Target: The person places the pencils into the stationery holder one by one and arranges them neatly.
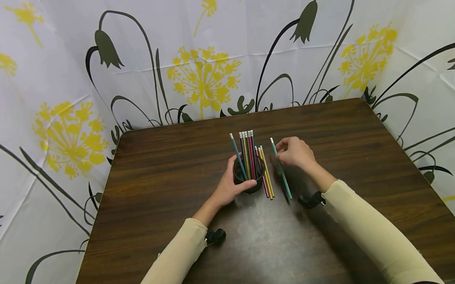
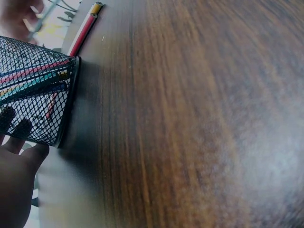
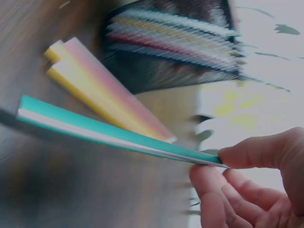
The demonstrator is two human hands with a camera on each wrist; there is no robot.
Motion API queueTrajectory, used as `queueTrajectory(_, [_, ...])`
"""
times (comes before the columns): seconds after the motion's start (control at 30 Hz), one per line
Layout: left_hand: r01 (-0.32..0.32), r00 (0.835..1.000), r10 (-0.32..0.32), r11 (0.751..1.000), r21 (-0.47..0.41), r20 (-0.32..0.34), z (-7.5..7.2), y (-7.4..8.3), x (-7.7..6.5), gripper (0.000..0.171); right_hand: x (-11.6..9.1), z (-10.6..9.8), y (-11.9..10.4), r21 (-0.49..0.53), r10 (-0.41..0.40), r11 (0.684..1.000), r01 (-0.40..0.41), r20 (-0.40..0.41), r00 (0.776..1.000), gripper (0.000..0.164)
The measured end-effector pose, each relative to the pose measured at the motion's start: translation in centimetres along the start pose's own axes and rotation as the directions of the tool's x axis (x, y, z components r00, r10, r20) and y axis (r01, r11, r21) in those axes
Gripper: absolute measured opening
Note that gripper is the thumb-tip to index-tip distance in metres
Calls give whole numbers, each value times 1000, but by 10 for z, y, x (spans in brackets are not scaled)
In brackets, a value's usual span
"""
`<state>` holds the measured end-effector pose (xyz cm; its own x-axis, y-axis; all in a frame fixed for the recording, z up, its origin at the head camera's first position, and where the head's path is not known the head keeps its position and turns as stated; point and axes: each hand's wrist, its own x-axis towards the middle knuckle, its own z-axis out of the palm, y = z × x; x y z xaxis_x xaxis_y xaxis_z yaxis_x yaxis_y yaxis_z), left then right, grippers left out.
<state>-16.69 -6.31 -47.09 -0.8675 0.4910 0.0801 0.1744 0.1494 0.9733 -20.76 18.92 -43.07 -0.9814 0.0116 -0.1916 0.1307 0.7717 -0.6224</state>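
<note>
A black mesh pencil cup (image 2: 33, 90) stands on the table with several pencils (image 1: 247, 154) upright in it, their white erasers up. My left hand (image 1: 229, 184) grips the cup round its side, thumb at the front rim. To the right of the cup, my right hand (image 1: 295, 151) pinches a green pencil (image 3: 109, 133) near its eraser end between thumb and fingertips. The pencil slants with its far end toward me. Between the cup and that pencil, a few red and yellow pencils (image 1: 267, 174) lie side by side on the table.
The dark wood-grain table (image 1: 156, 170) reaches back to a white curtain (image 1: 245, 22) with yellow and dark green flower prints. Black straps with small dark devices are on both wrists, by the cream sleeves (image 1: 179, 250).
</note>
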Motion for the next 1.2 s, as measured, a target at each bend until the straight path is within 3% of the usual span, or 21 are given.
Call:
queueTrajectory(0.13, [3,1000,-3,1000,-4,1,0,-1,0,88,-9,-16,-16,125,-89,987,99,-82,993,24])
queueTrajectory(0.23, [4,1000,-4,1000,-2,4,0,-1,0,88,-16,-26,-27,217,-175,954,208,-164,971,25])
queueTrajectory(0.33, [4,1000,-4,1000,7,2,0,0,0,88,-21,-32,-38,328,-247,888,321,-247,937,26])
queueTrajectory(0.5, [14,1000,-14,999,30,-11,0,2,-1,87,-29,-32,-51,465,-328,743,482,-375,867,31])
queueTrajectory(0.6, [29,1000,-28,998,47,-13,1,3,-1,88,-31,-25,-55,465,-364,701,541,-420,831,31])
queueTrajectory(0.73, [29,999,-28,998,51,-18,1,4,-1,87,-30,-13,-55,406,-392,726,555,-418,819,28])
queueTrajectory(0.97, [21,1000,-21,1000,9,-1,1,1,0,89,-27,7,-46,293,-419,799,524,-353,836,25])
queueTrajectory(1.2, [31,999,-31,999,-9,7,0,0,0,87,-28,19,-42,253,-436,815,522,-326,839,24])
